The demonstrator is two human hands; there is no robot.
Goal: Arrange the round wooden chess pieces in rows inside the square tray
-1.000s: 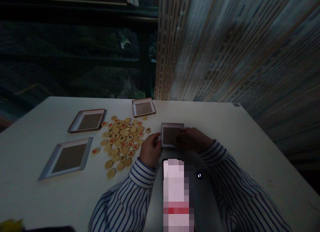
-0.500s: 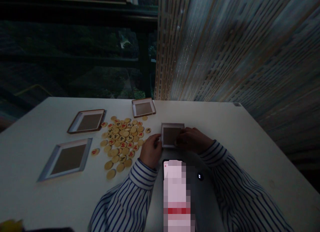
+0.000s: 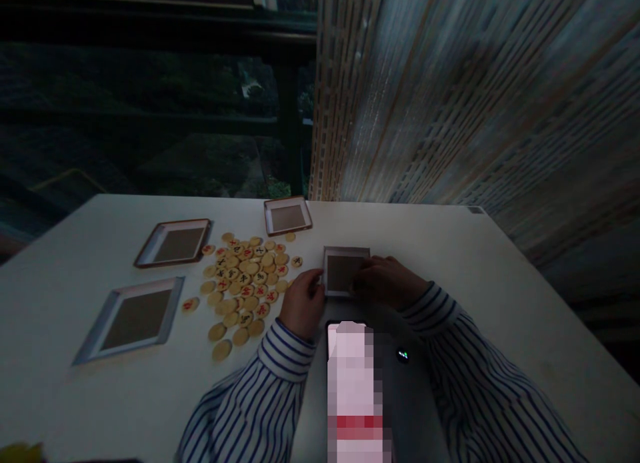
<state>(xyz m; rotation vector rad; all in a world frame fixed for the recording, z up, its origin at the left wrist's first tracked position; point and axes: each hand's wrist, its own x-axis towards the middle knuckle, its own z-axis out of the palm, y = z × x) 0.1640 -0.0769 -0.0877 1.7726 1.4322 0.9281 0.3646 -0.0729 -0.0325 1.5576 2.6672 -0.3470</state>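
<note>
In front of me on the white table [image 3: 500,303] lies a shallow open cardboard box [image 3: 344,275] with a white rim and a brown bottom. My left hand [image 3: 303,304] is closed, its fingertips and thumb at the box's left edge. Over the right edge reaches my right hand [image 3: 387,281], its fingers bent into the box and partly in shadow; the dark light hides their tips. Just left of my left hand spreads a heap of round wooden Chinese chess pieces [image 3: 245,276], several marked in red or black.
Three more shallow boxes lie around the pieces: one at the left front [image 3: 173,323], one at the left back [image 3: 141,261] and one at the back [image 3: 287,216]. A phone [image 3: 350,370] with a lit, blurred screen is between my forearms. Behind the table hangs a curtain [image 3: 380,103].
Both hands stay at the same box, nearly still. The view has shifted very slightly, and the pieces and other boxes have not moved.
</note>
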